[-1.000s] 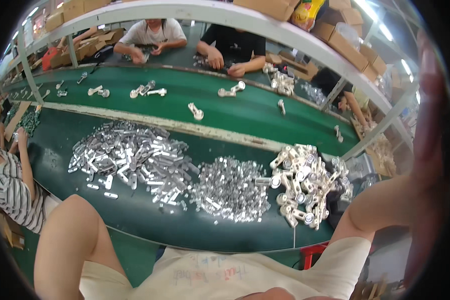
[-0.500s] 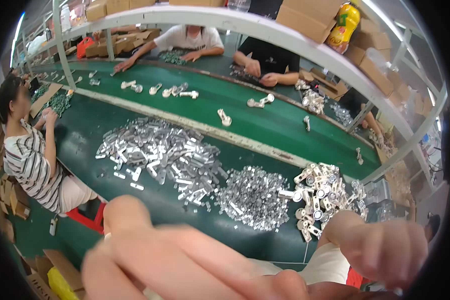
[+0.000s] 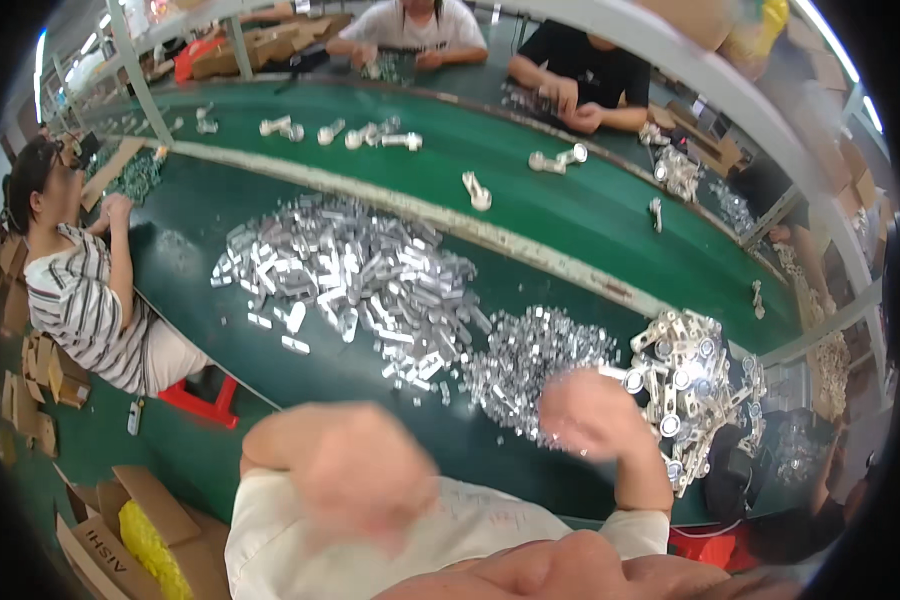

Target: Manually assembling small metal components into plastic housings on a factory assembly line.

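Observation:
My left hand (image 3: 365, 480) hangs in front of my body, near the table's front edge. It is smeared by motion, so its fingers and anything in them cannot be made out. My right hand (image 3: 592, 412) is over the near right part of a heap of small silvery metal pieces (image 3: 515, 365). Its fingers look bent down toward the heap, but blur hides their tips. To its right lies a pile of cream-white parts with round silvery ends (image 3: 685, 375). Left of the small pieces spreads a larger heap of flat, elongated metal pieces (image 3: 345, 265).
Beyond a pale rail (image 3: 420, 225), a green conveyor belt (image 3: 370, 180) carries scattered white parts. A co-worker in a striped shirt (image 3: 85, 295) sits at left; others work across the belt. A black rounded object (image 3: 732, 475) stands at right. An open carton (image 3: 135, 540) is at lower left.
My right hand has moved left and away from me, onto the small metal pieces. My left hand has drawn back from close in front of the camera. The view has shifted.

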The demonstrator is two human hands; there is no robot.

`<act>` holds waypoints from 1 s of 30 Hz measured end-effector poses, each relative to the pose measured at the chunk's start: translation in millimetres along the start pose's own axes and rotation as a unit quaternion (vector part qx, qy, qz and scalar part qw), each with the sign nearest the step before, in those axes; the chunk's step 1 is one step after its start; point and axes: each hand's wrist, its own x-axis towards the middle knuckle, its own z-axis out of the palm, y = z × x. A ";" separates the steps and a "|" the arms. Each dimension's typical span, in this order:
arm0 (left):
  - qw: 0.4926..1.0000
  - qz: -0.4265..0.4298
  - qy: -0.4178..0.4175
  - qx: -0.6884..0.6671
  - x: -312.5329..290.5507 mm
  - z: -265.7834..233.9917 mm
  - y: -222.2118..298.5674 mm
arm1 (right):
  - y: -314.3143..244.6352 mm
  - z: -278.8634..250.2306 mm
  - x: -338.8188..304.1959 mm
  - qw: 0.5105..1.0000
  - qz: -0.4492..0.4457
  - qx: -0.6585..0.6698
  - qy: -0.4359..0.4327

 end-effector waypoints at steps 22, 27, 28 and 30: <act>0.762 0.452 0.304 0.351 57.9 36.6 5.6 | 96.8 59.7 -52.9 0.958 0.216 -0.162 -0.091; 0.695 0.431 0.207 0.537 -14.1 71.7 -61.1 | 105.0 59.9 -56.4 0.955 0.239 -0.165 -0.061; 0.696 0.370 -0.028 0.614 -27.9 52.9 -77.1 | 103.3 54.7 -54.1 0.952 0.244 -0.176 -0.055; 0.839 -0.025 -0.058 0.541 -37.5 37.1 -98.9 | 100.9 48.6 -50.2 0.948 0.252 -0.190 -0.046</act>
